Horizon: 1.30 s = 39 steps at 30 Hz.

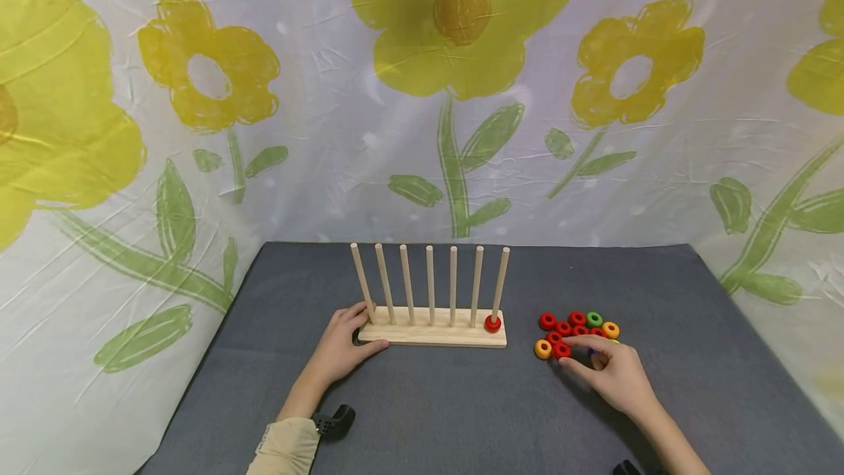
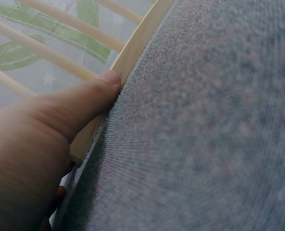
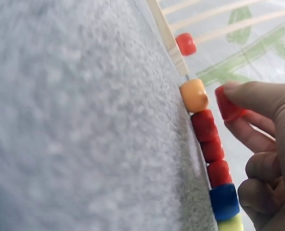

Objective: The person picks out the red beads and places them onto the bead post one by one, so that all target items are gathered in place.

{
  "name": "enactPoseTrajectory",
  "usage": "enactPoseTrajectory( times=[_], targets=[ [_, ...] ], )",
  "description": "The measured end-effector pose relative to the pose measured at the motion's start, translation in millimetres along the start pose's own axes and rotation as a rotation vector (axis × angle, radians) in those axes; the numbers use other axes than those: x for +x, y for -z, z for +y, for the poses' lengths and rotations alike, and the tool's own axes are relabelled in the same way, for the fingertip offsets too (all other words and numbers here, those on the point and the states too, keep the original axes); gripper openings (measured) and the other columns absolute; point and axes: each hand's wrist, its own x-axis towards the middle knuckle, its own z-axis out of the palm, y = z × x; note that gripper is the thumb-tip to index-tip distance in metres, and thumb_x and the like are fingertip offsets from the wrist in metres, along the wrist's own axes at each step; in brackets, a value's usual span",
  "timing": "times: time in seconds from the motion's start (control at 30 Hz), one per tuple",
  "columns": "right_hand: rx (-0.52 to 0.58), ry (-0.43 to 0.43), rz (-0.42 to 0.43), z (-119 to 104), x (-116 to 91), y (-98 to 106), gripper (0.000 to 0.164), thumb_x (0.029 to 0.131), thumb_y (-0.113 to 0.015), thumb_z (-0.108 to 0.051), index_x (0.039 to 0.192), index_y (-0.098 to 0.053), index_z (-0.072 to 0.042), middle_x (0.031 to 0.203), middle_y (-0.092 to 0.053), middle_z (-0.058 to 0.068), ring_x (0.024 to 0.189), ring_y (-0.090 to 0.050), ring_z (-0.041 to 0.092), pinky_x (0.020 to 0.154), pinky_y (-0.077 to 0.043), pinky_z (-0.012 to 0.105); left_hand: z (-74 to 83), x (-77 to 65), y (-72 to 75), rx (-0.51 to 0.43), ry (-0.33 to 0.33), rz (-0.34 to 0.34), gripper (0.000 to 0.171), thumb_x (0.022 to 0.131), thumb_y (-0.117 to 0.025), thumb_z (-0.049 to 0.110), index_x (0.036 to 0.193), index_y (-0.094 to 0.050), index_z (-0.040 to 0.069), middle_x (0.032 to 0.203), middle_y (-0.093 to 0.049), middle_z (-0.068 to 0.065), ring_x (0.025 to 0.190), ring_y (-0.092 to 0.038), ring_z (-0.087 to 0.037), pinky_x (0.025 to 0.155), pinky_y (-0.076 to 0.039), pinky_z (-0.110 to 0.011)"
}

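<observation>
A wooden peg stand (image 1: 431,338) with several upright pegs rests on the dark cloth. One red bead (image 1: 492,325) sits at the foot of its rightmost peg. My left hand (image 1: 341,349) grips the stand's left end, and its thumb (image 2: 87,103) lies along the front edge. To the right of the stand, my right hand (image 1: 616,378) pinches a red bead (image 3: 227,104) between thumb and fingers. In the right wrist view that bead is raised above the loose ones. Part of the bead group is hidden behind the right hand.
Loose beads lie close together at the right: several red ones (image 1: 547,321), a green one (image 1: 594,319), orange ones (image 1: 543,349) and a blue one (image 3: 224,202). Behind the table (image 1: 428,416) hangs a flower-printed cloth (image 1: 316,167).
</observation>
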Motion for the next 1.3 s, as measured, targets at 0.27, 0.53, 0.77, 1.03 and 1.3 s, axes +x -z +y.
enactPoseTrajectory(
  times=[0.27, 0.53, 0.77, 1.03, 1.3],
  targets=[
    [0.009, 0.041, 0.021, -2.0, 3.8, 2.3, 0.031, 0.079, -0.095, -0.012, 0.107, -0.083, -0.015, 0.055, -0.024, -0.021, 0.049, -0.017, -0.007, 0.039, -0.023, 0.021, 0.2, -1.1, 0.2, 0.006, -0.005, 0.000, 0.077, 0.091, -0.085, 0.042, 0.153, -0.058, 0.006, 0.161, -0.049, -0.018, 0.143, -0.044, -0.041, 0.115, -0.041, -0.064],
    [0.003, 0.028, 0.014, -5.6, 7.6, 4.8, 0.031, 0.081, -0.094, -0.013, 0.109, -0.083, -0.017, 0.052, -0.027, -0.018, 0.046, -0.019, -0.005, 0.039, -0.025, 0.022, 0.8, -1.3, -0.4, 0.002, -0.005, -0.002, 0.076, 0.091, -0.085, 0.041, 0.154, -0.057, 0.007, 0.161, -0.049, -0.017, 0.143, -0.044, -0.040, 0.116, -0.040, -0.063],
    [-0.006, 0.020, 0.015, -10.6, 10.9, 7.5, 0.031, 0.081, -0.094, -0.016, 0.110, -0.084, -0.016, 0.052, -0.029, -0.013, 0.046, -0.022, -0.002, 0.041, -0.026, 0.024, 0.0, -0.4, -1.7, 0.008, -0.007, -0.011, 0.076, 0.092, -0.084, 0.043, 0.154, -0.058, 0.007, 0.162, -0.048, -0.016, 0.143, -0.045, -0.039, 0.115, -0.041, -0.062],
    [-0.021, 0.029, 0.016, -14.1, 19.8, 7.6, 0.029, 0.082, -0.094, -0.017, 0.109, -0.084, -0.018, 0.053, -0.031, -0.013, 0.046, -0.025, 0.001, 0.043, -0.027, 0.024, -1.1, -1.2, -2.5, 0.002, -0.003, -0.007, 0.075, 0.092, -0.084, 0.042, 0.153, -0.058, 0.006, 0.162, -0.048, -0.018, 0.144, -0.044, -0.041, 0.115, -0.040, -0.064],
    [0.011, 0.024, 0.017, -19.7, 28.4, 11.5, 0.030, 0.083, -0.093, -0.014, 0.111, -0.083, -0.017, 0.055, -0.044, -0.010, 0.047, -0.030, 0.003, 0.042, -0.028, 0.025, -0.6, -1.5, -0.7, 0.003, 0.002, -0.014, 0.076, 0.093, -0.084, 0.041, 0.153, -0.057, 0.003, 0.162, -0.046, -0.019, 0.144, -0.043, -0.042, 0.115, -0.040, -0.064]
  ],
)
